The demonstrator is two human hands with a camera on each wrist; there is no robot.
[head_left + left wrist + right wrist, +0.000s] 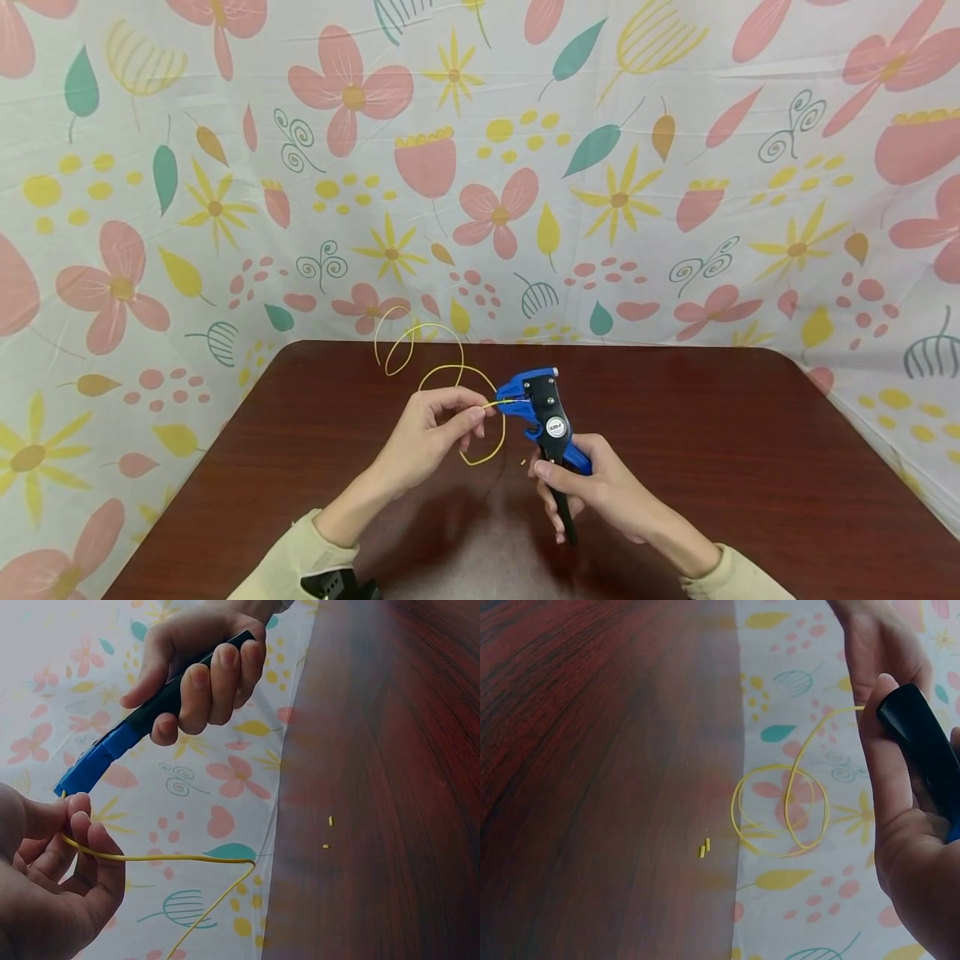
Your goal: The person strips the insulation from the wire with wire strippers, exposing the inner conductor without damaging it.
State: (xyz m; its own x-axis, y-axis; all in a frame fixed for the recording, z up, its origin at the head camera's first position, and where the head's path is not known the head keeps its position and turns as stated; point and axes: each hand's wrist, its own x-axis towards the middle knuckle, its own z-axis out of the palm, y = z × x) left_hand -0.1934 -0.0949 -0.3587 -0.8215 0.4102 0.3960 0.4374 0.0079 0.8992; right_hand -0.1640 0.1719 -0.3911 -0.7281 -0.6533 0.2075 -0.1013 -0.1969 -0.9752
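Between thumb and fingers, my left hand (431, 433) pinches a thin yellow wire (474, 457) close to its end. That end lies in the jaws of a blue and black wire stripper (551, 417). My right hand (600, 483) grips the stripper by its handles, fingers curled round them. From the left hand the rest of the wire loops loosely toward the back of the table. In the left wrist view, the blue head (94, 765) of the stripper touches or nearly touches the left fingertips. The right wrist view shows the black handle (922, 742) in the right palm.
Small cut bits of yellow insulation (705, 847) lie on the dark red-brown wooden table (712, 433). A flower-patterned cloth (495, 167) hangs behind the table and along its sides. A dark device (333, 583) is strapped at the left wrist.
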